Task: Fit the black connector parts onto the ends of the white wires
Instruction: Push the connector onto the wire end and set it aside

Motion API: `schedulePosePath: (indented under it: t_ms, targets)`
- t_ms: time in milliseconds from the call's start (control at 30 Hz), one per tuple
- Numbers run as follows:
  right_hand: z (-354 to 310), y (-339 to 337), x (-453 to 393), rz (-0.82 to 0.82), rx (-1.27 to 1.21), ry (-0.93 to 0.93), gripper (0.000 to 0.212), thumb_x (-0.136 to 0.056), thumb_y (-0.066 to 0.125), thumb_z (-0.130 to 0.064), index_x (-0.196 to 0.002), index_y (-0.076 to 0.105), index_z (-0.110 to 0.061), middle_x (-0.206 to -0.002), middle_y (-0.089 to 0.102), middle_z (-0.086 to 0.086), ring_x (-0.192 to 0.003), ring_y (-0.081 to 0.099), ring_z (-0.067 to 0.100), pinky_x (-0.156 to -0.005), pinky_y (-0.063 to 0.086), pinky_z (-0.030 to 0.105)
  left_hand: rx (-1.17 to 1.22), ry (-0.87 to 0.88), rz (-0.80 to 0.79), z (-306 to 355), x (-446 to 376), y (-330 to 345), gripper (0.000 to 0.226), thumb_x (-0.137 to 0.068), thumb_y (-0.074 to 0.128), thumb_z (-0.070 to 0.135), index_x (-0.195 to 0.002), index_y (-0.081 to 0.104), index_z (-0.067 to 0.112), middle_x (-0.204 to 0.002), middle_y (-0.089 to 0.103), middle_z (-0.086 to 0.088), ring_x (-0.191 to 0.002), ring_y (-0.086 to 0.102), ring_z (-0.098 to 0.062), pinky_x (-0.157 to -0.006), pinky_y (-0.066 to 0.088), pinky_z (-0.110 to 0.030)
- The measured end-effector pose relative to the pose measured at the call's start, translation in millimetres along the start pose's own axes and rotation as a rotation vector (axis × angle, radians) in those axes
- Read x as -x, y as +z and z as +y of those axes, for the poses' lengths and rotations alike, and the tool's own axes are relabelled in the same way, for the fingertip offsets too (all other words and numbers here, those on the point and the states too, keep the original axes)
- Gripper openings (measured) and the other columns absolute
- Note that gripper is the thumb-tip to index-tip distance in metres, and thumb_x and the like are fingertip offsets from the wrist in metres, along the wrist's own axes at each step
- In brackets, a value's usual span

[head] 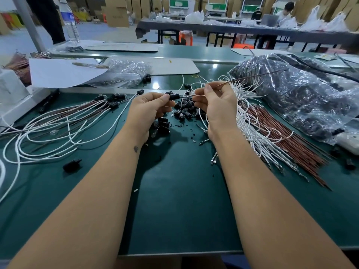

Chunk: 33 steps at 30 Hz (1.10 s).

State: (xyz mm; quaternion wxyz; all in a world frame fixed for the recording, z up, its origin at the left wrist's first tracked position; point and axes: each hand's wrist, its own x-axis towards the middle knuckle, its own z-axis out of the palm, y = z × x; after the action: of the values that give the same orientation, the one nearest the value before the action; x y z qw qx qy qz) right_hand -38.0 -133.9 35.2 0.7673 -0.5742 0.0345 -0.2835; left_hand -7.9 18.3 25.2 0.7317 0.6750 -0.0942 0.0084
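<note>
My left hand point(149, 107) pinches a black connector point(174, 96) above the green bench. My right hand point(215, 102) pinches a thin brown wire point(252, 77) whose near end points into that connector; the wire runs up and to the right. Loose black connectors point(185, 111) lie in a heap just behind and below my hands. A bundle of bare white wires point(246, 117) lies to the right of my right hand. Wires with black connectors on their ends point(108, 100) fan out on the left.
A bundle of brown wires point(287, 144) lies on the right. A large clear bag of black parts point(303, 98) fills the right rear, a smaller bag point(126, 72) sits at the rear left under white paper point(64, 71). One stray black part point(72, 165) lies near left.
</note>
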Motion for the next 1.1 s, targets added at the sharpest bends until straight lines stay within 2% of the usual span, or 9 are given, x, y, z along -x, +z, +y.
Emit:
schedulePosePath:
  t_ms: [100,267,467,600,700,867,1000,1100]
  targets:
    - [-1,0,0,-0.008,0.004,-0.011,0.013,-0.097,0.05,-0.003,-0.089,0.054,-0.013,-0.08,0.068,0.009,-0.067,0.067,0.019,-0.063,0.054,0.028,0.008,-0.002,0.011,1,1,-2,0.011,-0.093,0.061,0.015,-0.084,0.067,0.014,-0.074,0.074,0.003,-0.066,0.066,-0.007,-0.067,0.049,-0.019]
    - [1,4,5,-0.121,0.052,-0.016,0.01,-0.097,0.051,-0.004,-0.09,0.054,-0.011,-0.08,0.069,0.01,-0.07,0.067,0.021,-0.064,0.055,0.027,0.019,-0.016,0.017,1,1,-4,0.013,-0.092,0.062,0.016,-0.08,0.066,0.016,-0.073,0.074,0.003,-0.068,0.066,-0.009,-0.069,0.05,-0.02]
    - [-2,0,1,-0.018,-0.034,-0.024,0.01,-0.097,0.049,-0.001,-0.093,0.054,-0.008,-0.081,0.067,0.011,-0.07,0.066,0.022,-0.065,0.055,0.027,0.047,-0.05,-0.026,2,0,-7,0.018,-0.091,0.062,0.014,-0.074,0.067,0.017,-0.075,0.075,0.001,-0.07,0.068,-0.012,-0.074,0.051,-0.025]
    - [0,3,3,-0.058,-0.011,-0.02,0.01,-0.097,0.05,-0.002,-0.092,0.054,-0.009,-0.082,0.067,0.012,-0.072,0.067,0.023,-0.066,0.055,0.028,0.054,-0.064,-0.034,3,0,-6,0.018,-0.091,0.062,0.014,-0.073,0.067,0.016,-0.074,0.075,0.0,-0.068,0.069,-0.013,-0.074,0.051,-0.025]
    - [2,5,5,-0.095,0.028,-0.022,0.01,-0.097,0.05,-0.002,-0.091,0.055,-0.01,-0.082,0.068,0.012,-0.074,0.068,0.025,-0.067,0.056,0.029,0.03,-0.065,-0.037,3,0,-6,0.015,-0.091,0.062,0.014,-0.077,0.066,0.014,-0.074,0.075,0.0,-0.068,0.07,-0.012,-0.073,0.052,-0.024]
    - [7,12,10,-0.166,0.166,-0.066,0.014,-0.095,0.053,-0.001,-0.088,0.056,-0.012,-0.077,0.068,0.007,-0.065,0.066,0.015,-0.064,0.056,0.025,0.024,-0.057,-0.012,1,0,-2,0.014,-0.09,0.063,0.013,-0.077,0.066,0.014,-0.072,0.074,-0.001,-0.065,0.068,-0.012,-0.069,0.051,-0.021]
    - [10,12,7,-0.126,0.328,-0.065,0.016,-0.092,0.059,-0.005,-0.083,0.058,-0.018,-0.079,0.065,0.001,-0.069,0.066,0.013,-0.073,0.059,0.031,0.008,-0.042,-0.006,0,1,1,0.008,-0.089,0.065,0.013,-0.081,0.069,0.011,-0.074,0.074,-0.002,-0.067,0.066,-0.012,-0.072,0.051,-0.023]
    - [11,9,3,-0.102,0.366,-0.028,0.013,-0.091,0.063,-0.01,-0.081,0.06,-0.019,-0.075,0.066,-0.001,-0.067,0.066,0.011,-0.072,0.059,0.03,-0.024,-0.004,-0.011,1,2,4,0.007,-0.088,0.067,0.015,-0.083,0.07,0.012,-0.075,0.073,0.0,-0.068,0.064,-0.01,-0.069,0.05,-0.021]
